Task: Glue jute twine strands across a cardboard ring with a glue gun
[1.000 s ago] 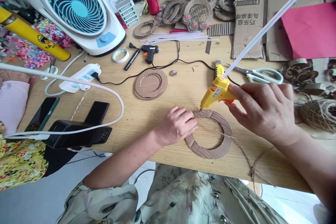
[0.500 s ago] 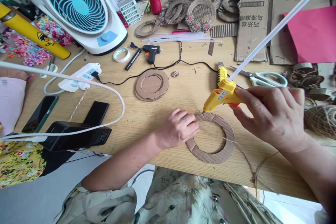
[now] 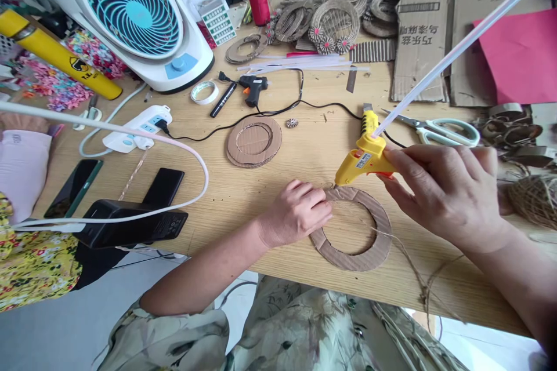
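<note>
A flat cardboard ring point(image 3: 379, 214) lies near the front edge of the table. My left hand point(image 3: 300, 211) is closed over the ring's left side, its fingers curled on the rim. In my right hand point(image 3: 448, 191) is a yellow hot glue gun point(image 3: 361, 161), gripped by its handle, with a long clear glue stick point(image 3: 461, 52) rising from its back. The nozzle points down at the ring's upper left rim, close to my left fingertips. Jute twine point(image 3: 407, 255) runs across the ring's opening and trails off to the right.
A second cardboard ring piece point(image 3: 253, 142), a black glue gun point(image 3: 253, 90) and scissors point(image 3: 448, 130) lie beyond my hands. A twine ball point(image 3: 535, 197) sits at the right. Left are a power strip point(image 3: 139, 127), a fan point(image 3: 134, 17) and another person's sleeve point(image 3: 24, 162).
The glue gun's nozzle has shifted slightly left along the ring's top rim, with my right hand following. My left hand stays on the ring. The whole view has drifted a little.
</note>
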A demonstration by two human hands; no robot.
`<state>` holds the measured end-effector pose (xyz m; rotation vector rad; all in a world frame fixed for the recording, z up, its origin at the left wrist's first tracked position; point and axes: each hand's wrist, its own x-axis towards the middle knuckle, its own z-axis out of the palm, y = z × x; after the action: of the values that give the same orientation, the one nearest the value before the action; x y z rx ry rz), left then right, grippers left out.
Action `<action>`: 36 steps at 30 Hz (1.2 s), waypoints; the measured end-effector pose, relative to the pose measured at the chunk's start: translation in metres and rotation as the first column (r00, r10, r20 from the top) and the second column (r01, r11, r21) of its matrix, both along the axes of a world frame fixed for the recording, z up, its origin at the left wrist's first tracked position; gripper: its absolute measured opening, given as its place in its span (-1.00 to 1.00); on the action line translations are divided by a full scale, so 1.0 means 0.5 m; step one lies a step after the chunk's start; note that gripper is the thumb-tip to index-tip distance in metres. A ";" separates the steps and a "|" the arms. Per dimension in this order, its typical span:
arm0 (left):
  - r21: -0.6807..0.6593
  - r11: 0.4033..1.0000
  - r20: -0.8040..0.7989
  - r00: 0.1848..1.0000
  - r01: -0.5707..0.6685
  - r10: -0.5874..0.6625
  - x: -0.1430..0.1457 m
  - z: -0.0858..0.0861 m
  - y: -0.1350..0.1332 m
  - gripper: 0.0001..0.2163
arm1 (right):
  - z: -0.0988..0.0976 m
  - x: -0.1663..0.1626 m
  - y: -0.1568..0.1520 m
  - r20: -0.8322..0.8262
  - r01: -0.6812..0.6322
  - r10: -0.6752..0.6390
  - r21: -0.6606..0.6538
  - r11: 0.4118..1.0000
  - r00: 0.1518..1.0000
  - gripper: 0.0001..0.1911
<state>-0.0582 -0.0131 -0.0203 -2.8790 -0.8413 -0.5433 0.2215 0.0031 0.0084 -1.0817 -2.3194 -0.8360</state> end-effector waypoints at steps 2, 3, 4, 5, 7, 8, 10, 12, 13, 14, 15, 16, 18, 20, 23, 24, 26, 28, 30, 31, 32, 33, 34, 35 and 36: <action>0.002 1.000 0.011 1.000 0.005 -0.005 0.000 0.000 0.000 -0.83 | 0.000 -0.001 0.001 0.002 0.004 -0.004 -0.004 1.000 1.000 -0.23; 0.003 1.000 0.016 1.000 0.006 -0.006 0.000 0.000 0.001 -0.84 | 0.000 -0.001 0.001 -0.001 0.009 -0.009 -0.004 1.000 1.000 -0.22; 0.003 1.000 0.019 1.000 0.007 -0.007 0.000 0.000 0.001 -0.84 | 0.000 -0.001 0.001 -0.005 0.013 -0.013 -0.003 1.000 1.000 -0.21; 0.002 1.000 0.019 1.000 0.006 -0.006 0.000 0.001 0.001 -0.84 | 0.001 -0.001 0.001 -0.006 0.012 -0.012 -0.004 1.000 1.000 -0.19; -0.002 1.000 0.018 1.000 0.004 -0.004 0.000 0.001 0.000 -0.83 | 0.002 -0.001 0.002 -0.005 0.002 -0.002 -0.005 1.000 1.000 -0.18; -0.002 1.000 0.018 1.000 0.004 -0.004 0.000 0.001 0.000 -0.83 | 0.003 0.000 0.002 -0.003 0.000 0.000 -0.006 1.000 1.000 -0.17; -0.002 1.000 0.014 1.000 0.003 -0.003 0.000 0.001 0.000 -0.83 | 0.003 0.001 0.002 0.000 0.003 -0.003 -0.011 1.000 1.000 -0.17; -0.003 1.000 0.006 1.000 0.001 -0.001 0.000 0.001 0.000 -0.83 | 0.001 0.002 0.001 -0.009 0.012 -0.012 -0.012 1.000 1.000 -0.17; -0.003 1.000 0.001 1.000 0.000 0.000 0.000 0.001 0.000 -0.83 | 0.000 0.002 0.001 -0.013 0.014 -0.015 -0.013 1.000 1.000 -0.17; -0.005 1.000 -0.004 1.000 -0.001 0.001 0.000 0.000 0.000 -0.83 | 0.000 0.002 0.001 -0.016 0.012 -0.012 -0.014 1.000 1.000 -0.18; -0.005 1.000 -0.007 1.000 -0.002 0.002 0.000 0.000 0.000 -0.83 | -0.001 0.002 0.001 -0.016 0.005 -0.005 -0.018 1.000 1.000 -0.19; -0.006 1.000 -0.008 1.000 -0.003 0.003 0.000 0.000 0.000 -0.83 | -0.002 0.002 0.001 -0.016 -0.003 0.002 -0.020 1.000 1.000 -0.20; -0.001 1.000 0.000 1.000 -0.003 0.003 0.000 -0.001 0.000 -0.83 | -0.002 0.002 0.002 -0.007 -0.018 0.018 -0.023 1.000 1.000 -0.22; 0.009 1.000 0.013 1.000 0.002 -0.002 0.000 0.000 0.000 -0.83 | 0.000 0.001 0.002 -0.002 -0.016 0.016 -0.015 1.000 1.000 -0.23; 0.015 1.000 0.013 1.000 0.006 -0.006 0.000 0.000 -0.001 -0.84 | 0.003 0.001 0.003 -0.003 0.003 -0.003 -0.004 1.000 1.000 -0.23; 0.013 1.000 0.007 1.000 0.003 -0.004 0.000 0.000 -0.001 -0.83 | 0.004 0.000 0.003 -0.005 0.001 -0.001 -0.002 1.000 1.000 -0.23; 0.009 1.000 -0.006 1.000 -0.003 0.003 0.000 0.000 -0.001 -0.83 | 0.004 0.001 0.003 -0.005 -0.016 0.016 -0.005 1.000 1.000 -0.22; 0.005 1.000 -0.011 1.000 -0.005 0.005 0.000 -0.001 -0.001 -0.83 | 0.004 0.002 0.003 -0.001 -0.025 0.025 -0.005 1.000 1.000 -0.21; 0.002 1.000 -0.008 1.000 -0.001 0.001 -0.001 -0.002 -0.001 -0.83 | 0.003 0.004 0.003 -0.006 -0.010 0.010 -0.008 1.000 1.000 -0.20; 0.001 1.000 -0.005 1.000 0.000 0.000 -0.001 -0.003 -0.001 -0.83 | 0.003 0.005 0.002 -0.011 0.000 0.000 -0.011 1.000 1.000 -0.20; 0.001 1.000 -0.002 1.000 0.001 -0.001 -0.001 -0.004 -0.001 -0.84 | 0.003 0.006 0.002 -0.016 0.005 -0.005 -0.013 1.000 1.000 -0.20; 0.001 1.000 0.000 1.000 0.001 -0.001 -0.001 -0.004 -0.001 -0.84 | 0.004 0.006 0.002 -0.020 0.004 -0.004 -0.014 1.000 1.000 -0.20; 0.002 1.000 0.002 1.000 0.000 0.000 -0.001 -0.005 -0.001 -0.84 | 0.004 0.007 0.002 -0.019 -0.001 0.001 -0.018 1.000 1.000 -0.20; 0.002 1.000 0.003 1.000 -0.002 0.002 -0.001 -0.005 -0.001 -0.83 | 0.005 0.007 0.002 -0.014 -0.008 0.008 -0.020 1.000 1.000 -0.20; 0.002 1.000 0.003 1.000 -0.004 0.004 -0.001 -0.005 -0.001 -0.83 | 0.005 0.007 0.002 -0.009 -0.015 0.015 -0.017 1.000 1.000 -0.21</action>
<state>-0.0586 -0.0138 -0.0228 -2.8751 -0.8460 -0.5485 0.2250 0.0040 0.0108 -1.0716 -2.3283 -0.8053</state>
